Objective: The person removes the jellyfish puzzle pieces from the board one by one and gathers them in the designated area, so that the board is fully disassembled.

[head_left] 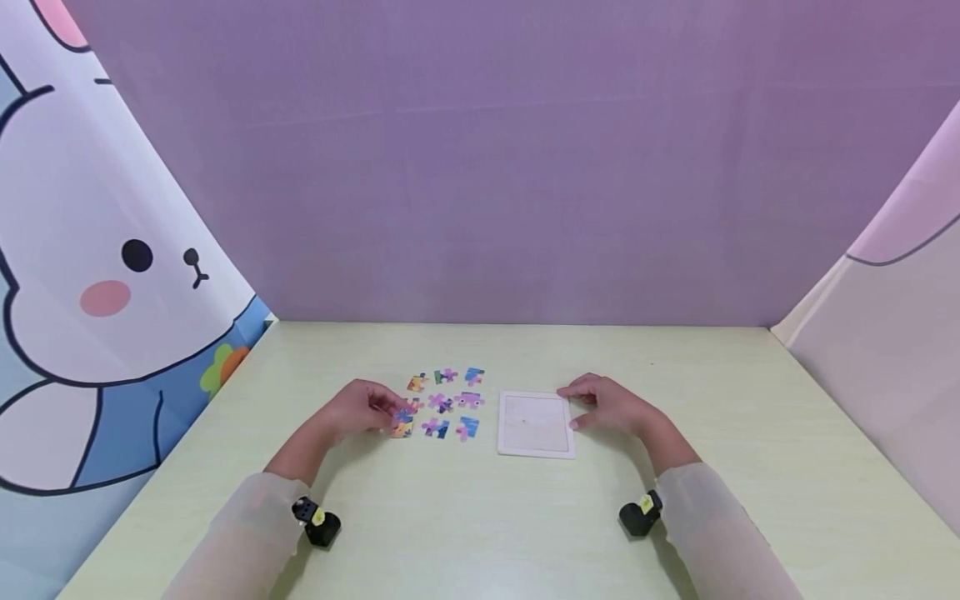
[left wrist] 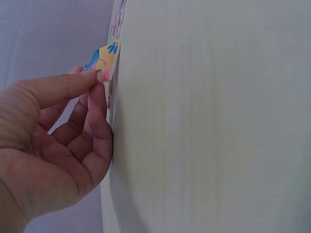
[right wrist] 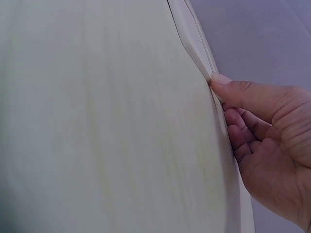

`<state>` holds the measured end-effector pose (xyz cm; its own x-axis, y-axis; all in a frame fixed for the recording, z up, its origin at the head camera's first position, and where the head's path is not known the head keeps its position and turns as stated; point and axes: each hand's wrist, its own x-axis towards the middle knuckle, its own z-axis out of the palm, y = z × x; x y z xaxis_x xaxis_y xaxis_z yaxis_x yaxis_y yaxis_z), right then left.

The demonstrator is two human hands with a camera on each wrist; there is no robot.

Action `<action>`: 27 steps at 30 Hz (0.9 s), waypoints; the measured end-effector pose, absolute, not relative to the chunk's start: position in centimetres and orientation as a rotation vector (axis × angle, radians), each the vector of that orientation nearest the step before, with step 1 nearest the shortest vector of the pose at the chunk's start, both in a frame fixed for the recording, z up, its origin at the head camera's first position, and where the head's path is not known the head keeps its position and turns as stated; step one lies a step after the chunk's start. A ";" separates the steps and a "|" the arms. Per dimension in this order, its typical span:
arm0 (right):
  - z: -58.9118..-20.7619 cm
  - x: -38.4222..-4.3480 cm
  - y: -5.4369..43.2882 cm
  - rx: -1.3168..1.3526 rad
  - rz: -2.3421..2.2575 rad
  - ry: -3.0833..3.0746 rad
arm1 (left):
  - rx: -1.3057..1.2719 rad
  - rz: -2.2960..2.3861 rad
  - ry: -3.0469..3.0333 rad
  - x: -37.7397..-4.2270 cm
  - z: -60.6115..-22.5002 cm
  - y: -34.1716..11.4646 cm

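Observation:
My left hand [head_left: 362, 410] pinches a corner jigsaw piece [left wrist: 108, 59], yellow, blue and pink, between thumb and fingers at the left edge of the puzzle group. In the left wrist view this piece is tilted up from the table. Several other jigsaw pieces [head_left: 436, 428] lie spread in loose rows just right of that hand. A flat white puzzle tray [head_left: 536, 455] with a raised border lies to their right. My right hand [head_left: 611, 406] holds the tray's right edge, thumb low on the side and a fingertip by the upper corner. Its other fingers are curled in the right wrist view.
Everything lies on a pale wood-grain table [head_left: 465, 525]. A purple cloth wall [head_left: 517, 183] rises behind its far edge. Patterned cloth with a cartoon animal [head_left: 112, 225] hangs on the left, and a pink-and-white cloth [head_left: 892, 350] hangs on the right.

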<state>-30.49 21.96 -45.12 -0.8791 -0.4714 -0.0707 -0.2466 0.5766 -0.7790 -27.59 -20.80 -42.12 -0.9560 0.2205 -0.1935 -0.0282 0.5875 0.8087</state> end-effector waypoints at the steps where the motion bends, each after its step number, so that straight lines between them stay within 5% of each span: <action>1: -45.1 -30.5 22.0 -0.600 -1.191 2.541 | 0.165 1.285 2.561 -27.6 -42.1 -20.8; 27: -45.3 -30.5 21.7 -0.583 -1.219 2.531 | 0.206 1.142 2.673 -27.5 -41.8 -21.1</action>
